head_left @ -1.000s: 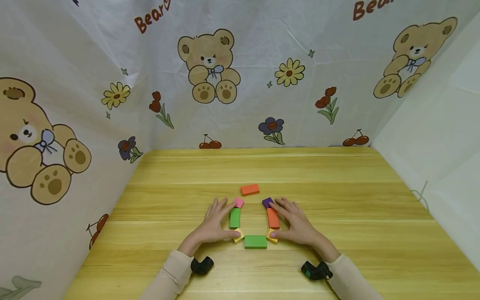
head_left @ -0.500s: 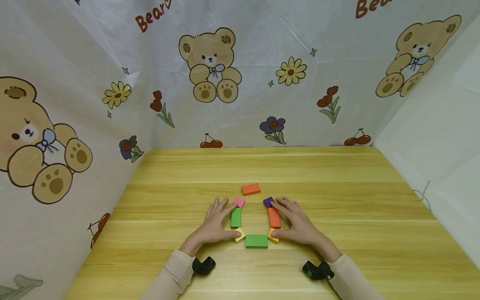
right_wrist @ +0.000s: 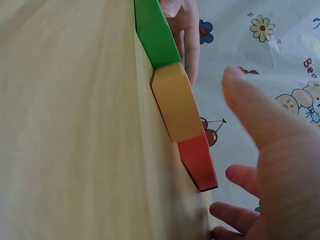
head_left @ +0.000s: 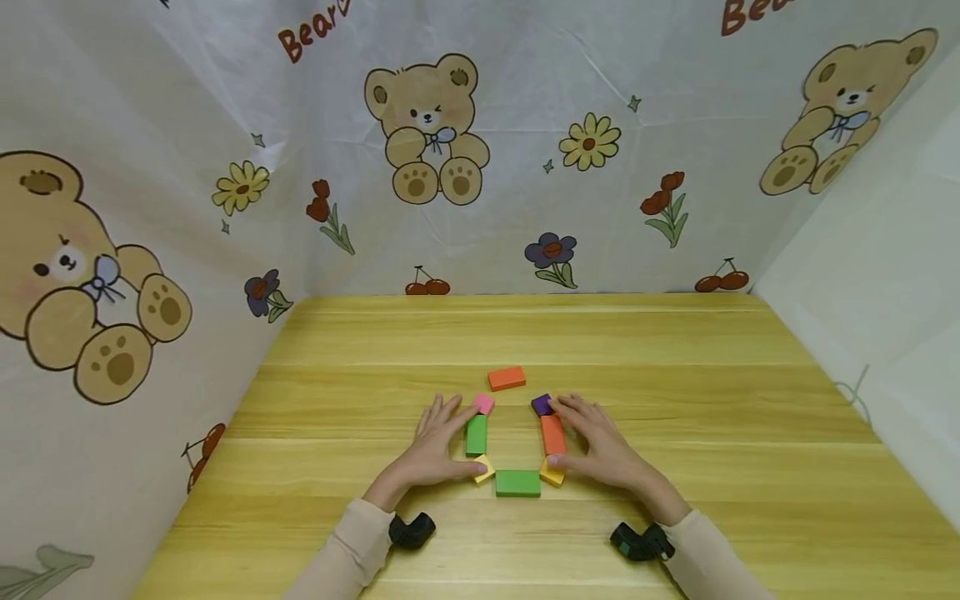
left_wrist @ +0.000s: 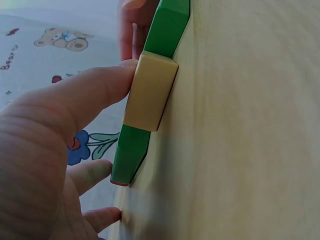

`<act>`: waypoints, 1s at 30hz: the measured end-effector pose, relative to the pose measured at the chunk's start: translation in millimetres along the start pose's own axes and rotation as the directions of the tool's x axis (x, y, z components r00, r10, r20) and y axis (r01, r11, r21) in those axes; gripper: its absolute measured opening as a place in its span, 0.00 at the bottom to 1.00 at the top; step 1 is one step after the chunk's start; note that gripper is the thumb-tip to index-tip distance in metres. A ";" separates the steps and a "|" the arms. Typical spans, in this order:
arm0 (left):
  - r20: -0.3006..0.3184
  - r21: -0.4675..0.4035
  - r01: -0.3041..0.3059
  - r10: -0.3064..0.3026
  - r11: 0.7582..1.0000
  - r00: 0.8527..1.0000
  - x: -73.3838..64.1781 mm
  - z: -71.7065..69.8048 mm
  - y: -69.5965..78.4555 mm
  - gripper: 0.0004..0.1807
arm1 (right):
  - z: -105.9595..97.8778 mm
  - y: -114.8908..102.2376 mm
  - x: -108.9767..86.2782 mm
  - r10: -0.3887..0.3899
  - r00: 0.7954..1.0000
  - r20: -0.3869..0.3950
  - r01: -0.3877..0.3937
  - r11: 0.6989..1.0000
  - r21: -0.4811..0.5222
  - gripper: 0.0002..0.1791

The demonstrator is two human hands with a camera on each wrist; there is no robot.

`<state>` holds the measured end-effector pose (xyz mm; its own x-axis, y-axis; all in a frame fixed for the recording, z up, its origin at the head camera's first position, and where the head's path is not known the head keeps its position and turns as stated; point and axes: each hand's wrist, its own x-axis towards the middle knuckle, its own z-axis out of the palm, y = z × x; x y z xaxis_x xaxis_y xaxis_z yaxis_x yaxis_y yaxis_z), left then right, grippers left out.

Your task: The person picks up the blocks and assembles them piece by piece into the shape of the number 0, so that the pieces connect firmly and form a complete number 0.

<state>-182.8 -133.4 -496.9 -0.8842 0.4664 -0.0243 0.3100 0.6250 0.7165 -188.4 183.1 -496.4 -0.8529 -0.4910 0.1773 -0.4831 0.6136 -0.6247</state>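
A loop of small blocks lies on the table between both hands. My left hand point(head_left: 431, 454), fingers spread, touches the left yellow block point(head_left: 483, 470) with its thumb; its index fingertip is at the pink block point(head_left: 483, 405). Between those two lies a green block point(head_left: 476, 435). My right hand point(head_left: 603, 450) has its index fingertip at the purple block point(head_left: 542, 406). Its thumb point(right_wrist: 234, 75) stands raised clear of the right yellow block point(right_wrist: 177, 102), which meets a red-orange block point(right_wrist: 199, 162). A second green block point(head_left: 517, 483) closes the near side, between the yellow blocks.
A separate orange block point(head_left: 507, 378) lies beyond the gap between the pink and purple blocks. The wooden table point(head_left: 675, 350) ends at a bear-print cloth point(head_left: 495, 242). A thin cable point(head_left: 857, 392) shows at the right edge.
My right thumb has lifted off the right yellow block. My left hand and the blocks keep their places; the whole head view has shifted slightly.
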 end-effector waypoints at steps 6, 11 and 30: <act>0.007 -0.003 0.000 0.000 1.000 1.000 0.9 -0.4 0.0 0.51 | -16.7 -9.7 15.2 0.005 1.000 0.011 -0.005 1.000 0.018 0.44; 0.009 -0.001 0.000 0.000 1.000 1.000 0.6 -1.2 0.4 0.52 | -32.1 -16.6 41.7 -0.045 0.999 -0.011 0.045 0.999 -0.019 0.39; 0.012 -0.024 0.019 -0.019 1.000 1.000 0.1 -0.7 -0.2 0.51 | -27.5 -17.1 129.0 0.048 0.978 0.205 -0.040 0.998 -0.043 0.29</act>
<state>-183.2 -134.0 -496.5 -0.8856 0.4622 -0.0460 0.2846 0.6183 0.7326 -295.7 126.3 -441.9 -0.8164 -0.5773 -0.0129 -0.4564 0.6589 -0.5980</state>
